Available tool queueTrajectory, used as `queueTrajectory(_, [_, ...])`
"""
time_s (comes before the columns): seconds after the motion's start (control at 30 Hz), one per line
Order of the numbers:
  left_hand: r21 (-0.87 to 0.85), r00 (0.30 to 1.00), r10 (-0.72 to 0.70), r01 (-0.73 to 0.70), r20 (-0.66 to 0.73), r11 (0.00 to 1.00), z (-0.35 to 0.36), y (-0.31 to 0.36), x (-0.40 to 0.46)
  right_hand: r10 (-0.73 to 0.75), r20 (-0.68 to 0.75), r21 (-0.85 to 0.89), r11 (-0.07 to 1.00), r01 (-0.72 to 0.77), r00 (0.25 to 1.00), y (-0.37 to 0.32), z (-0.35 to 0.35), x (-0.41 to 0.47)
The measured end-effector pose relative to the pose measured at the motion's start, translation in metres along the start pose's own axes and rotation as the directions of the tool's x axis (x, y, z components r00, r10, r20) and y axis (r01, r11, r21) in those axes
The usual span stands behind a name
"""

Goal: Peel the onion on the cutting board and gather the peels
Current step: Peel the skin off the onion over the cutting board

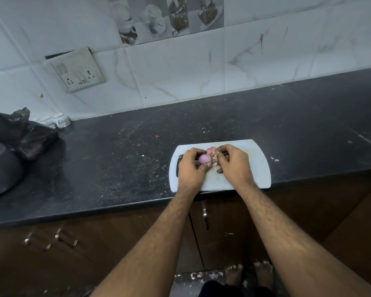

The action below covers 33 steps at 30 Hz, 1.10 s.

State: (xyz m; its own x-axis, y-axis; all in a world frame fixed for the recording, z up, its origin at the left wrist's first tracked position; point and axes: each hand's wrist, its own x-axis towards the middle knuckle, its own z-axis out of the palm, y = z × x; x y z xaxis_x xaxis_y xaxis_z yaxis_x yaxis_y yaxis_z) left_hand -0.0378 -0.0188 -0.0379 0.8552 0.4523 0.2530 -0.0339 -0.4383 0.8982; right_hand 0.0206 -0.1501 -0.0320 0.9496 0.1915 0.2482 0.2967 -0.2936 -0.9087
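Over the white cutting board [259,168], near the counter's front edge, both hands at work. Left hand [190,166] curled round the small red onion [204,159], cradling it from the left and from beneath, thumb at its near side, glossy purple flesh bared and facing right. Right hand [234,163] just beside it, fingers bent in and pinched on a scrap of peel [215,157] at the onion's right flank, knuckles up. A pale pink shed peel [210,149] lying on the board just beyond the two hands, at the far side; more brownish scraps [219,170] on the board below the right fingers, partly hidden.

Onion directly left of the pinching fingers, touching or nearly so; exact contact too small to tell. Long axis hard to read, seemingly running left to right, so any remaining skin likely strips off rightward, away from the holding palm. Mostly bare already, by the look of it; gathering not yet begun, with scraps scattered near and far of the onion. Right hand nearer to all of them.
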Motion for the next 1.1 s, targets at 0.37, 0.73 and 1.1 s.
queueTrajectory(0.37, [-0.046,1.0,0.021,-0.021,0.006,0.999,-0.0011,0.0012,-0.0005,-0.101,0.064,-0.029,0.994,0.103,0.993,0.0014,0.0013,0.0012])
queueTrajectory(0.73, [-0.077,0.999,0.037,-0.035,0.023,0.996,0.0005,-0.002,0.0005,-0.109,0.118,0.036,0.994,0.106,0.987,-0.0024,-0.0048,-0.0007])
queueTrajectory(1.1, [-0.095,1.0,0.016,-0.014,0.016,0.995,-0.0005,-0.0002,-0.0007,-0.109,0.092,0.039,0.994,0.106,0.99,-0.0017,-0.0053,-0.0003])
